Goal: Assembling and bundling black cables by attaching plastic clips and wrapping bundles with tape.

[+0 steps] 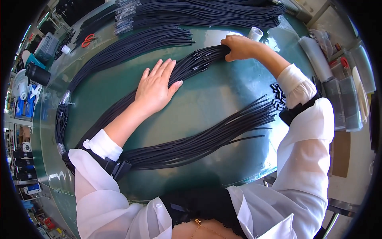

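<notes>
A bundle of thin black cables (187, 65) runs slantwise across the green table, with small shiny black sleeves on its strands near the far end. My right hand (238, 47) is closed around that far end, its fingers partly hidden behind the cables. Flat on the middle of the same bundle lies my left hand (153, 89), fingers stretched out and thumb apart. Below it, a second spread of black cables (199, 137) fans out to the right with loose ends. Several short black tubes (278, 97) are heaped beside those ends, close to my right forearm.
Another black cable bundle (131, 46) curves along the left, bound with clear film (65, 97). A thick cable stack (207, 12) lies at the back. Red-handled scissors (88, 40) and a white roll (255, 34) rest on the table (223, 95). Clear plastic sheets (346, 99) stand right.
</notes>
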`<state>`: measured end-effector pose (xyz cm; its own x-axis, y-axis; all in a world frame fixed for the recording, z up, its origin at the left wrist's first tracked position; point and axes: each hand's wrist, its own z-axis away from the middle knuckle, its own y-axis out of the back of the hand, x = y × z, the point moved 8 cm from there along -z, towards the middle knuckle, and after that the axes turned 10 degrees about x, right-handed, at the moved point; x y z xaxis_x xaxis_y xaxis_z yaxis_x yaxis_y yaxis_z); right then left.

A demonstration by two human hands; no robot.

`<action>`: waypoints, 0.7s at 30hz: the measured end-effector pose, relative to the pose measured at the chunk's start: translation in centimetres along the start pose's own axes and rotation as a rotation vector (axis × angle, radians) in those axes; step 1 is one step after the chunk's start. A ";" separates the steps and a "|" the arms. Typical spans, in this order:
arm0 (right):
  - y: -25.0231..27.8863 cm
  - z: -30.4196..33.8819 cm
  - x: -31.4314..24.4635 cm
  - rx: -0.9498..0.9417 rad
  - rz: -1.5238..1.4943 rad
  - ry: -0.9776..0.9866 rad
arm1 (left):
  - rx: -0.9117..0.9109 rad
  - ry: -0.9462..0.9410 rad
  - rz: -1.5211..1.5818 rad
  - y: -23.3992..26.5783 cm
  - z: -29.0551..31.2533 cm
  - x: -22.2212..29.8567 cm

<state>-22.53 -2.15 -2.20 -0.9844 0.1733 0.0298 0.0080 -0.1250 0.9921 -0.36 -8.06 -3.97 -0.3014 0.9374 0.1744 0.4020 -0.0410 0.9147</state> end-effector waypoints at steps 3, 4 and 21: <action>0.0 0.5 -0.4 0.200 -0.062 -0.010 | 0.031 0.021 -0.033 0.3 0.4 -0.6; -0.3 0.5 -0.5 0.215 -0.108 -0.015 | 0.033 0.038 -0.043 0.2 0.5 -1.0; 19.9 6.9 -5.6 0.471 -0.220 -0.192 | 0.120 -0.040 0.733 9.5 -2.3 -2.7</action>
<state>-15.68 1.13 18.23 -0.9224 0.3265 -0.2062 -0.0732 0.3767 0.9235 2.25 -11.74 5.07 0.1112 0.6962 0.7091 0.5805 -0.6247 0.5223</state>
